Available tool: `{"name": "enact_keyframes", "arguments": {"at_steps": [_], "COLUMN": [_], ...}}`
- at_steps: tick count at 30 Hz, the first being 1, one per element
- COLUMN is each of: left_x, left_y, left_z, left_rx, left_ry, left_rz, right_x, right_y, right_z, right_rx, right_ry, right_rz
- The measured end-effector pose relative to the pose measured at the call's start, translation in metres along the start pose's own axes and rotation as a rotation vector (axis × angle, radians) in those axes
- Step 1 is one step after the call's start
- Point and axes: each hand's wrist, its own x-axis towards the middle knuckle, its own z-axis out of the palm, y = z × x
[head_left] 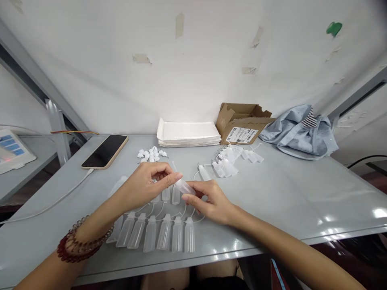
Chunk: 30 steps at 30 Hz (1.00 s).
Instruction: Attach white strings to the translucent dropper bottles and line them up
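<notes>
A small translucent squeeze bottle is held tilted above the table between my two hands. My right hand is closed around its lower body. At its neck end, my left hand pinches with thumb and forefinger; the fingers hide what exactly sits there. A thin white strip sticks up beside them. Below my hands, a row of open-necked squeeze bottles lies near the front edge, with thin white straps curving from their necks. More bottles lie behind that row, partly covered by my hands. Small white nozzle tips form a pile beyond my left hand.
Bottles with dark-pointed tips lie in a cluster at the back right. Behind stand white trays, a cardboard box and a light blue cloth. A phone with a white cable lies at left.
</notes>
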Motion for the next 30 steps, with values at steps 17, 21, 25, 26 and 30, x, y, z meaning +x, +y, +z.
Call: {"name": "enact_keyframes", "arguments": {"at_steps": [17,21,25,26,30], "left_x": [0.0024,0.0024,0.0029,0.0031,0.0043], "left_y": [-0.0052,-0.0038,-0.004,-0.0042,-0.005], "left_z": [-0.0001,-0.0042,-0.0074,-0.0075,-0.0056], "left_rx": [0.031,-0.002,-0.059,-0.072,-0.088], "left_ry": [-0.147,-0.19,-0.17,-0.16,-0.147], "left_rz": [0.012,0.028,0.023,0.016,-0.052], "right_x": [-0.0012,-0.0008,0.0003,0.0006,0.0013], "right_y": [0.0043,0.0034,0.0029,0.0028,0.0013], "right_z": [0.0021,-0.001,-0.0038,-0.004,-0.0035], "right_rx": [-0.158,-0.039,0.235,0.31,0.462], "right_ry": [0.057,0.017,-0.025,-0.031,-0.04], "right_rz": [-0.099,-0.05,0.124,0.167,0.229]}}
